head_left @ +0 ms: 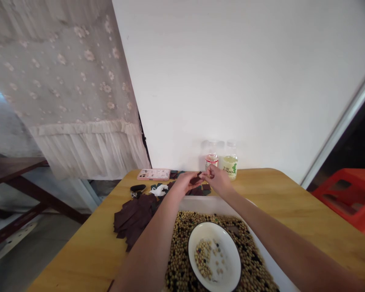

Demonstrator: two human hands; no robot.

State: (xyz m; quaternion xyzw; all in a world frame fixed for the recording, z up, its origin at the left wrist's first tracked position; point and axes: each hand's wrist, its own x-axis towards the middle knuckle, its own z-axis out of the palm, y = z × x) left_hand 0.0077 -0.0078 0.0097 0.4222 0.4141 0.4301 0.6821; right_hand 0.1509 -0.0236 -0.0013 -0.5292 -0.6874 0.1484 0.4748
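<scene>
In the head view, your left hand [184,183] and right hand [218,181] meet just beyond the far rim of a white tray [200,205], both closed on a dark brown scrap [196,179] held between them, with your right fingertips [207,173] pinching its end. Nearer you, below your hands, the tray holds mixed beans [182,247] around a white bowl [231,251]. A pile of dark brown scraps [134,217] lies on the desk [292,202] left of your left hand, a pink phone [153,174] lies beyond that pile, and two plastic bottles [229,164] stand just beyond your right hand.
</scene>
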